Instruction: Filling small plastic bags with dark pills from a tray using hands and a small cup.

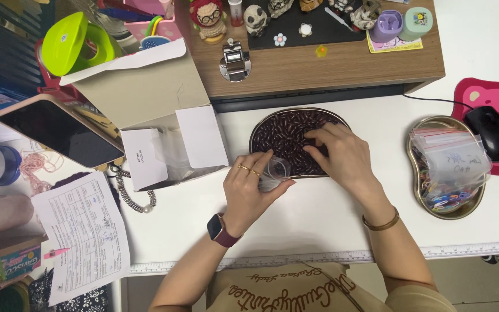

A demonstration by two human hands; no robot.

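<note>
Left hand (249, 188) pinches a small clear plastic bag (275, 172) at the near rim of the oval metal tray (259, 128) of dark red-brown beans (287, 134); bag looks nearly empty, tray full; right hand (339, 151) rests fingers curled on the beans; open white cardboard box (145, 98) at left; printed white form (82, 231) on the white worktop (319, 216).

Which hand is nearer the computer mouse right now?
Right. The right hand rests on the tray of dark beans, closer to the black mouse. The left hand, holding a small clear bag, is farther off.
</note>
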